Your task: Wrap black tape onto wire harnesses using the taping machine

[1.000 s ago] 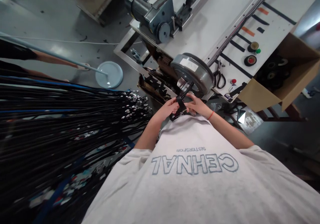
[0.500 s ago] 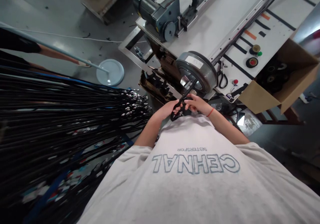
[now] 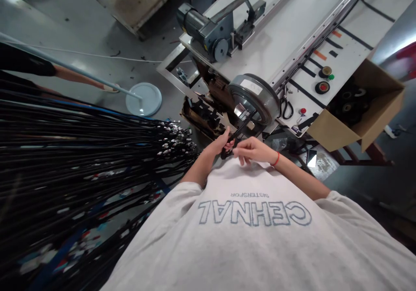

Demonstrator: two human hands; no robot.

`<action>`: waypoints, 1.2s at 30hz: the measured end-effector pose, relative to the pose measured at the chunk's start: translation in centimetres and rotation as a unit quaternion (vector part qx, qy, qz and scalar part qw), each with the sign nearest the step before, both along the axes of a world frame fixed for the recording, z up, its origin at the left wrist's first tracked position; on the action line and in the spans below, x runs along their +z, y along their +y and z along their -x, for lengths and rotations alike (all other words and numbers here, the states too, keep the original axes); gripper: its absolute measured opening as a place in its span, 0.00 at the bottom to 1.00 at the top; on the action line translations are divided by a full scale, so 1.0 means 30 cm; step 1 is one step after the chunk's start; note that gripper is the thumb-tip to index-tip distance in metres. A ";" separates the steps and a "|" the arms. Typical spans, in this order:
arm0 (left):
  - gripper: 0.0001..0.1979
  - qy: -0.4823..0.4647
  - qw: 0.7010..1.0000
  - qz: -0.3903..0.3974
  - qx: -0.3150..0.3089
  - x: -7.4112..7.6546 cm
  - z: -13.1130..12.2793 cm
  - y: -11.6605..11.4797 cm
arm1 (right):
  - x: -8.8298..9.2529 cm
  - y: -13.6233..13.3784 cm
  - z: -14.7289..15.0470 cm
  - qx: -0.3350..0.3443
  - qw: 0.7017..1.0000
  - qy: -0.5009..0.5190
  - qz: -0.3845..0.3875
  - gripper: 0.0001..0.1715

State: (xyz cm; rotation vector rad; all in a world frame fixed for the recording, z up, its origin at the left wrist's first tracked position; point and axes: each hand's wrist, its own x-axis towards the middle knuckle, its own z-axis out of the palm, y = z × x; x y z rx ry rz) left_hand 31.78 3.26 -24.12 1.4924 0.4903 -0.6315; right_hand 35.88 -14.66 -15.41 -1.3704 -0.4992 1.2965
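My left hand [image 3: 222, 142] is closed round a black cable [image 3: 239, 129], which runs up from it into a round grey ring-shaped machine head [image 3: 256, 96] at the end of the bench. A dark looped end hangs by my left palm, close to my shirt. Beside it, slightly lower and to the right, my right hand [image 3: 254, 150] has its fingers curled in and pressed together. What its fingertips hold, if anything, is too small to make out. A red band circles the right wrist.
A motor unit [image 3: 208, 31] sits on the white bench [image 3: 273, 35]. Scissors [image 3: 286, 108], buttons and tape strips lie along its right side, by an open carton [image 3: 364, 122]. Many black cables [image 3: 97, 139] hang at left. A person's leg [image 3: 78, 75] shows near a round stand base [image 3: 143, 99].
My right hand has drawn down and back from the cable, and its fingers have curled. The left hand keeps its grip, its thumb now pointing up. The view has shifted slightly.
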 end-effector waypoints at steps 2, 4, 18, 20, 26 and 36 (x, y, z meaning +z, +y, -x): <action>0.32 0.081 0.988 0.129 -0.006 0.030 -0.003 0.016 | -0.085 -0.008 -0.030 -0.105 0.991 -0.020 0.082 0.17; 0.29 0.102 0.970 0.219 0.009 0.072 0.005 0.026 | -0.174 0.005 -0.061 -0.166 0.981 -0.001 0.104 0.22; 0.19 -0.014 0.992 0.126 0.004 0.261 0.012 0.067 | -0.183 -0.020 -0.149 0.011 0.995 0.099 0.027 0.30; 0.18 -0.033 0.996 0.068 -0.037 0.249 0.008 0.056 | -0.159 -0.003 -0.157 0.010 0.996 0.086 0.016 0.26; 0.27 -0.115 0.982 -0.037 -0.147 0.189 -0.038 -0.029 | -0.103 -0.001 -0.126 -0.003 0.999 0.012 0.043 0.18; 0.32 -0.190 0.946 -0.190 -0.184 0.218 -0.043 -0.127 | -0.084 -0.033 -0.054 -0.185 0.970 -0.017 0.154 0.13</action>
